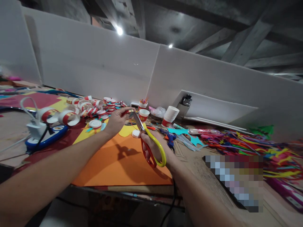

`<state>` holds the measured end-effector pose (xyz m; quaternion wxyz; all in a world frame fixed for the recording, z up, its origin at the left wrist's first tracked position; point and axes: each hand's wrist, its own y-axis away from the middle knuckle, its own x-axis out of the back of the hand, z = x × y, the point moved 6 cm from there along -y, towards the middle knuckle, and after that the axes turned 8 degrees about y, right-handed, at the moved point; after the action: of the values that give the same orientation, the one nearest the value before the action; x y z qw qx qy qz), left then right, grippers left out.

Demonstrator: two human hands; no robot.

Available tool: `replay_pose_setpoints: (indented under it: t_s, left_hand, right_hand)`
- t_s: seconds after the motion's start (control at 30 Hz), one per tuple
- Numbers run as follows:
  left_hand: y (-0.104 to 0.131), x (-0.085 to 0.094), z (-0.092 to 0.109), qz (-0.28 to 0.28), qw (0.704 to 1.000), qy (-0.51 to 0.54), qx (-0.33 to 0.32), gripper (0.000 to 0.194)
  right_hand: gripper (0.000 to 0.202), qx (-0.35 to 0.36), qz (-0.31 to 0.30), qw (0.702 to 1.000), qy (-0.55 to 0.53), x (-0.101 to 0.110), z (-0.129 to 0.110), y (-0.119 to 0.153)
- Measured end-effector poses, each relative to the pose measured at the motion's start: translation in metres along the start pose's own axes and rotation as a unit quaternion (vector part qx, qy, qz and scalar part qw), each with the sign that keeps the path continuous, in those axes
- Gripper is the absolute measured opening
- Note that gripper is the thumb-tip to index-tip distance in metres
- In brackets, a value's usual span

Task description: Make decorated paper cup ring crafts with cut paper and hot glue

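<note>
My right hand (153,145) grips a pair of scissors (162,150) with one yellow and one red handle loop. The metal blades point up and away, their tips beside the fingertips of my left hand (117,121). Between those pinched fingers is a small red and yellow scrap (131,111), perhaps cut from a paper cup; its full shape is hidden. Both hands are above an orange sheet (106,167), which carries their shadows. A small white disc (135,133) and a yellow cut piece (125,130) lie just beyond.
Cut red and white paper-cup rings (68,117) crowd the left. Stacked paper cups (170,116) and a dark bottle (185,105) stand at the back. A blue glue gun (170,139) and colourful pipe cleaners (248,145) lie right. A power strip (47,138) sits left.
</note>
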<state>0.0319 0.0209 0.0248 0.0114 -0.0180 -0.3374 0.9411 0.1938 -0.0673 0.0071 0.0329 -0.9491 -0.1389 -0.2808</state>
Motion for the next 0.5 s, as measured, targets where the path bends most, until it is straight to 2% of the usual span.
replay_pose_setpoints:
  t_s: [0.13, 0.3, 0.5]
  left_hand:
    - [0.0, 0.0, -0.001, -0.008, 1.0, -0.004, -0.005, 0.03]
    - [0.001, -0.001, -0.002, -0.012, 1.0, 0.003, -0.013, 0.031]
    - [0.0, 0.001, -0.006, -0.009, 1.0, 0.006, -0.015, 0.029]
  right_hand:
    - [0.023, 0.008, 0.0, 1.0, -0.003, -0.001, -0.003, 0.001]
    - [0.021, -0.032, 0.007, 0.999, -0.015, -0.001, -0.006, 0.002]
    - [0.018, -0.041, 0.014, 0.999, -0.011, -0.001, -0.011, 0.004]
